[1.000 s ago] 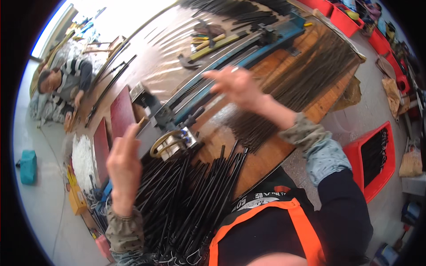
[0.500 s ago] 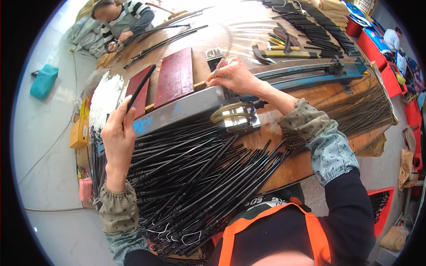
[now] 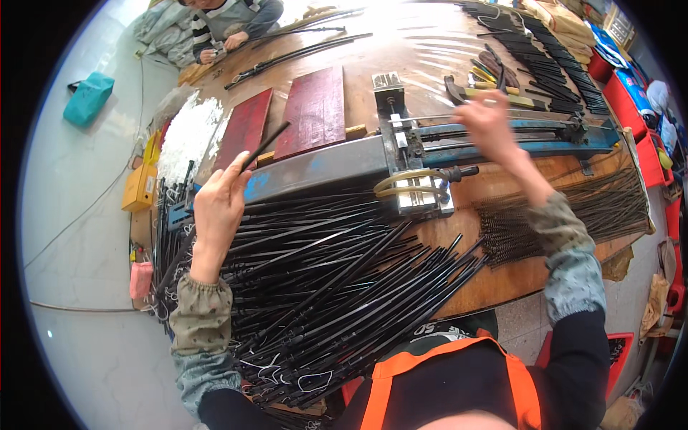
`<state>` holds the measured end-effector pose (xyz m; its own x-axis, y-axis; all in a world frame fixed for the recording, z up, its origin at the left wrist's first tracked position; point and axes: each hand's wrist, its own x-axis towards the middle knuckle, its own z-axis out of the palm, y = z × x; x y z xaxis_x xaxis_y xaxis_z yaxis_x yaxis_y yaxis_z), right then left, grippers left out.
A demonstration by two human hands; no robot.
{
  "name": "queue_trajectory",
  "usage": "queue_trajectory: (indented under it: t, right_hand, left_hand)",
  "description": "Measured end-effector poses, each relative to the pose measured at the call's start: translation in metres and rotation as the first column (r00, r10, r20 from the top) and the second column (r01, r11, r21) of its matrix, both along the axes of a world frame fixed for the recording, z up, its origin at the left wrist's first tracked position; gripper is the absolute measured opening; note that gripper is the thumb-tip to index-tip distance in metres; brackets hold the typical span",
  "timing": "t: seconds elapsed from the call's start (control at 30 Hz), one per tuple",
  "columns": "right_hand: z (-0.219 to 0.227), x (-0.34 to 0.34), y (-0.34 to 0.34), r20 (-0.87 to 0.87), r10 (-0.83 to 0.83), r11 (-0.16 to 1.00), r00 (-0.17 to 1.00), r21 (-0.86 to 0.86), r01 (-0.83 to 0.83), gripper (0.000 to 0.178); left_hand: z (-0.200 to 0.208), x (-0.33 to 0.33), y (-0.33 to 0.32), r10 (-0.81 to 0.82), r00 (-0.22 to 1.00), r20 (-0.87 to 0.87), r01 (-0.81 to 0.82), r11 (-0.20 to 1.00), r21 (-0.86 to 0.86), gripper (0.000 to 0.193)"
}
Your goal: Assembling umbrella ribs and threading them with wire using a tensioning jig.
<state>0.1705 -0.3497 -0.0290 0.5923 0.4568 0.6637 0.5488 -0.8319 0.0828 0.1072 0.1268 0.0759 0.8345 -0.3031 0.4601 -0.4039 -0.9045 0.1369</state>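
My left hand (image 3: pixel 219 208) is closed around a slim black rod (image 3: pixel 268 145), which sticks up and to the right past my fingers. Below that hand lies a big pile of long black rods (image 3: pixel 322 265), some with white cords. My right hand (image 3: pixel 489 123), smeared by motion, is over the blue rail (image 3: pixel 523 136) of a metal bench fixture (image 3: pixel 322 168). A thin line runs left from its fingers toward the clamp block (image 3: pixel 401 140); whether they hold it is unclear. Thin brown metal wires with coiled ends (image 3: pixel 566 208) lie beneath my right forearm.
Two dark red boards (image 3: pixel 314 111) rest behind the fixture. A hammer (image 3: pixel 494 93) lies farther back, near rows of black rods (image 3: pixel 523 54). White pieces (image 3: pixel 190 140) are heaped at the left. Across the table sits another person (image 3: pixel 233 29). Red bins (image 3: pixel 634 118) stand at the right.
My right hand has moved right, away from the clamp block, and the coiled spring it held no longer shows clearly. The view has shifted; my left hand still holds the black rod.
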Motion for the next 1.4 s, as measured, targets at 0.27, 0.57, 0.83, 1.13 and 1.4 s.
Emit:
queue_trajectory:
  t: [0.27,0.57,0.83,1.13,1.4]
  right_hand:
    - [0.000,-0.037,-0.168,-0.003,-0.381,0.920,0.925,-0.100,0.379,0.011]
    - [-0.023,-0.032,-0.186,-0.010,-0.227,0.970,0.974,0.092,0.227,0.012]
    - [-0.019,-0.046,-0.184,-0.123,-0.271,0.944,0.955,0.161,0.289,0.015]
    - [-0.007,-0.111,-0.047,-0.185,-0.078,0.987,0.980,0.123,0.102,0.025]
    - [-0.017,-0.113,-0.002,-0.326,0.032,0.966,0.945,0.253,0.054,0.037]
  left_hand:
    - [-0.065,0.067,-0.127,-0.385,0.923,-0.011,0.385,0.923,0.021,0.027]
    - [-0.092,0.078,-0.136,-0.351,0.933,-0.075,0.346,0.935,-0.075,0.024]
    - [-0.092,0.075,-0.151,-0.432,0.897,-0.093,0.398,0.881,-0.254,0.024]
    - [-0.092,0.076,-0.156,-0.206,0.959,-0.196,0.212,0.977,0.012,0.023]
    - [-0.101,0.081,-0.163,-0.213,0.967,-0.140,0.222,0.974,0.053,0.024]
